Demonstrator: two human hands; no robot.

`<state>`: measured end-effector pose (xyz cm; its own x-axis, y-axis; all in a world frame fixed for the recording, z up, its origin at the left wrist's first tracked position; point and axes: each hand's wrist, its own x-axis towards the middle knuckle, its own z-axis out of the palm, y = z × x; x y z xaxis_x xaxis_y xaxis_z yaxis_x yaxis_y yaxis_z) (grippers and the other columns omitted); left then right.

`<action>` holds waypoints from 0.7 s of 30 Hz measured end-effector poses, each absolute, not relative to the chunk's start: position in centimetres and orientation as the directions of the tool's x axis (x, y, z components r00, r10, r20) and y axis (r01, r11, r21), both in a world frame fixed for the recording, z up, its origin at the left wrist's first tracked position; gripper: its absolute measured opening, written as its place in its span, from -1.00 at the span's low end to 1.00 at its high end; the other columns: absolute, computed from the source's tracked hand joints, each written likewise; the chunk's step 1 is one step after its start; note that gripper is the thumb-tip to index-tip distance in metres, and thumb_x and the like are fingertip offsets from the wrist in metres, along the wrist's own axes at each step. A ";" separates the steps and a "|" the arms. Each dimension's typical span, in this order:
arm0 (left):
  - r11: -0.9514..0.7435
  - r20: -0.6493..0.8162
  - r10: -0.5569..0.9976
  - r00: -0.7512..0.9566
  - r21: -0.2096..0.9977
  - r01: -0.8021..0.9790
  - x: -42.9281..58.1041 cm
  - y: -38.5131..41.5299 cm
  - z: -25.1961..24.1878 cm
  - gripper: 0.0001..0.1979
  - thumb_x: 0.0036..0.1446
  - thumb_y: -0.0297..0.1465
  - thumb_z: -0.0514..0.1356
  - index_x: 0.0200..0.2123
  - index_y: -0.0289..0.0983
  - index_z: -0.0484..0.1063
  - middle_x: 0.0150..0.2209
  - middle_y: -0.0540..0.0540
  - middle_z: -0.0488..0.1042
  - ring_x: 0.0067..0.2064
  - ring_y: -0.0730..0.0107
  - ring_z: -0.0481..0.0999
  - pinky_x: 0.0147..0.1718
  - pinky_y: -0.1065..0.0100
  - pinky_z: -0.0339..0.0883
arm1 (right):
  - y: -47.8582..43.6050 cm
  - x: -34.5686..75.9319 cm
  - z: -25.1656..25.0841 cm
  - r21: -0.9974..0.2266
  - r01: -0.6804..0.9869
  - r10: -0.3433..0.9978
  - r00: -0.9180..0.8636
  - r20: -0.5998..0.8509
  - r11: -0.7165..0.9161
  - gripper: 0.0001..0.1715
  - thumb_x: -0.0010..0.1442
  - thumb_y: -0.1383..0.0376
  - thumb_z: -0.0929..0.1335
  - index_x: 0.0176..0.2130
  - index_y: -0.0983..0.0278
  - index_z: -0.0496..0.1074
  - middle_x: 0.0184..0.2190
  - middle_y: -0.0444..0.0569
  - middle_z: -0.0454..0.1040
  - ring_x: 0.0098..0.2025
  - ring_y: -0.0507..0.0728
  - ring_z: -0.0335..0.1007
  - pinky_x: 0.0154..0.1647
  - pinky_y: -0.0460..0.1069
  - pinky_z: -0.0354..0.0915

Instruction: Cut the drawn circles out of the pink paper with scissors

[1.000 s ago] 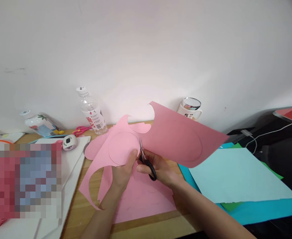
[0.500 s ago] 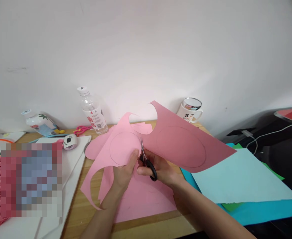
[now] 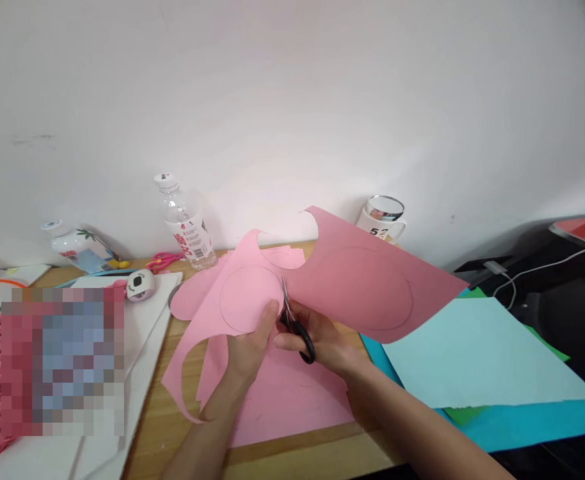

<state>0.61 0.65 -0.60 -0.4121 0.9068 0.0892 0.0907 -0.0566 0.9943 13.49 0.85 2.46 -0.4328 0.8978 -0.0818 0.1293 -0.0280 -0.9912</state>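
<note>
My left hand (image 3: 246, 347) pinches a pink paper sheet (image 3: 357, 283) near a pencilled circle (image 3: 248, 298), thumb on top. My right hand (image 3: 317, 340) is closed round black-handled scissors (image 3: 297, 327), whose blades point up into the sheet between the two drawn circles. The right half of the sheet lifts off the table and bears a second circle outline. More pink paper (image 3: 282, 393) lies flat under both hands.
A plastic water bottle (image 3: 185, 223), a white mug (image 3: 383, 220), pink scissors (image 3: 162, 261) and a small white punch (image 3: 139, 285) stand along the wall. Light blue and teal sheets (image 3: 477, 360) lie right, a white board (image 3: 142, 333) left. Cables cross a dark surface (image 3: 547, 293) at far right.
The raised right half of the pink sheet has swung a little, first outward to the right, then back. Both hands and the scissors stay almost where they were.
</note>
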 end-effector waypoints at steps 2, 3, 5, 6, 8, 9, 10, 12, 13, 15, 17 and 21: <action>-0.062 0.096 0.909 -0.405 0.993 0.097 0.6 0.7 -0.7 -0.68 -0.19 -0.22 0.30 -0.37 -0.29 0.44 -0.21 -0.18 0.53 -0.08 0.12 0.47 0.01 0.12 0.30 | 0.8 13.5 2.9 -0.980 0.196 0.902 -0.419 -0.104 -0.022 -0.53 -0.14 -0.02 0.45 -0.49 0.25 0.24 -0.58 -0.20 0.18 -0.50 -0.01 0.08 -0.47 -0.08 0.11; -0.068 0.102 0.910 -0.403 0.993 0.100 0.5 0.7 -0.7 -0.68 -0.18 -0.22 0.30 -0.36 -0.29 0.44 -0.20 -0.19 0.52 -0.08 0.13 0.47 0.01 0.13 0.30 | 0.8 13.6 3.0 -0.977 0.211 0.904 -0.415 -0.106 -0.018 -0.53 -0.14 -0.02 0.44 -0.48 0.25 0.24 -0.57 -0.20 0.20 -0.50 0.00 0.10 -0.47 -0.08 0.13; -0.086 0.120 0.908 -0.402 0.991 0.103 0.5 0.7 -0.8 -0.66 -0.18 -0.21 0.30 -0.33 -0.29 0.44 -0.17 -0.18 0.52 -0.06 0.14 0.46 0.01 0.14 0.30 | 0.8 13.6 3.0 -0.981 0.195 0.905 -0.416 -0.085 -0.002 -0.53 -0.12 -0.04 0.43 -0.46 0.25 0.25 -0.55 -0.18 0.22 -0.48 0.01 0.13 -0.45 -0.07 0.15; -0.093 0.127 0.907 -0.402 0.990 0.103 0.5 0.8 -0.9 -0.64 -0.19 -0.21 0.31 -0.31 -0.29 0.45 -0.16 -0.18 0.52 -0.05 0.14 0.46 0.01 0.14 0.30 | 0.8 13.6 2.9 -0.984 0.176 0.905 -0.420 -0.071 0.005 -0.52 -0.12 -0.05 0.43 -0.46 0.25 0.25 -0.54 -0.18 0.22 -0.48 0.01 0.14 -0.45 -0.07 0.16; -0.102 0.134 0.905 -0.404 0.990 0.100 0.5 0.8 -1.0 -0.61 -0.19 -0.20 0.31 -0.28 -0.29 0.45 -0.15 -0.18 0.52 -0.04 0.14 0.46 0.01 0.14 0.30 | 0.8 13.6 2.5 -0.990 0.141 0.904 -0.426 -0.049 0.013 -0.51 -0.12 -0.07 0.42 -0.46 0.25 0.24 -0.53 -0.18 0.21 -0.47 0.01 0.14 -0.44 -0.06 0.16; -0.102 0.134 0.905 -0.403 0.990 0.100 0.5 0.8 -1.0 -0.61 -0.19 -0.20 0.31 -0.28 -0.29 0.45 -0.15 -0.18 0.52 -0.04 0.13 0.46 0.01 0.14 0.30 | 0.8 13.6 2.4 -0.992 0.126 0.902 -0.430 -0.043 0.013 -0.50 -0.12 -0.07 0.42 -0.46 0.25 0.23 -0.53 -0.18 0.20 -0.48 0.01 0.14 -0.44 -0.06 0.16; -0.102 0.134 0.907 -0.399 0.990 0.101 0.5 0.8 -1.0 -0.61 -0.18 -0.20 0.30 -0.27 -0.29 0.46 -0.15 -0.18 0.52 -0.04 0.14 0.46 0.01 0.14 0.31 | 0.8 13.6 2.2 -0.993 0.116 0.900 -0.434 -0.042 0.010 -0.49 -0.13 -0.08 0.42 -0.47 0.25 0.22 -0.54 -0.19 0.19 -0.48 0.01 0.13 -0.44 -0.06 0.15; -0.107 0.140 0.910 -0.389 0.989 0.106 0.5 0.8 -1.0 -0.63 -0.16 -0.21 0.29 -0.26 -0.29 0.46 -0.15 -0.18 0.52 -0.04 0.15 0.46 0.00 0.15 0.31 | 0.8 13.6 2.0 -0.996 0.090 0.897 -0.441 -0.042 -0.002 -0.48 -0.12 -0.08 0.42 -0.48 0.25 0.21 -0.54 -0.19 0.18 -0.48 0.01 0.12 -0.44 -0.06 0.12; -0.113 0.147 0.911 -0.385 0.987 0.110 0.5 0.8 -1.1 -0.63 -0.15 -0.22 0.29 -0.26 -0.29 0.45 -0.16 -0.18 0.52 -0.05 0.15 0.46 0.00 0.15 0.32 | 0.9 13.6 1.9 -0.997 0.072 0.894 -0.446 -0.040 -0.008 -0.49 -0.12 -0.07 0.42 -0.48 0.25 0.21 -0.54 -0.19 0.18 -0.48 0.00 0.11 -0.44 -0.06 0.11; -0.128 0.162 0.912 -0.378 0.985 0.113 0.5 0.8 -1.0 -0.64 -0.14 -0.23 0.28 -0.25 -0.29 0.45 -0.17 -0.17 0.53 -0.06 0.17 0.47 -0.01 0.16 0.32 | 0.9 13.5 1.9 -0.999 0.036 0.891 -0.452 -0.030 -0.015 -0.50 -0.11 -0.05 0.42 -0.47 0.26 0.21 -0.54 -0.19 0.17 -0.48 0.00 0.09 -0.43 -0.06 0.10; -0.129 0.162 0.914 -0.372 0.985 0.112 0.5 0.8 -1.0 -0.65 -0.13 -0.23 0.28 -0.26 -0.29 0.46 -0.18 -0.17 0.53 -0.07 0.17 0.48 -0.01 0.16 0.32 | 0.9 13.5 2.0 -1.000 0.027 0.893 -0.450 -0.019 -0.007 -0.53 -0.09 -0.03 0.43 -0.48 0.26 0.22 -0.54 -0.20 0.16 -0.48 0.00 0.08 -0.42 -0.06 0.09; -0.105 0.136 0.928 -0.346 0.989 0.106 0.4 0.7 -0.7 -0.69 -0.13 -0.19 0.27 -0.33 -0.27 0.47 -0.25 -0.14 0.55 -0.10 0.16 0.49 -0.02 0.14 0.32 | 0.9 13.5 2.4 -0.998 0.067 0.903 -0.430 -0.012 0.019 -0.60 -0.07 0.05 0.43 -0.49 0.26 0.23 -0.54 -0.19 0.20 -0.48 0.00 0.10 -0.41 -0.06 0.10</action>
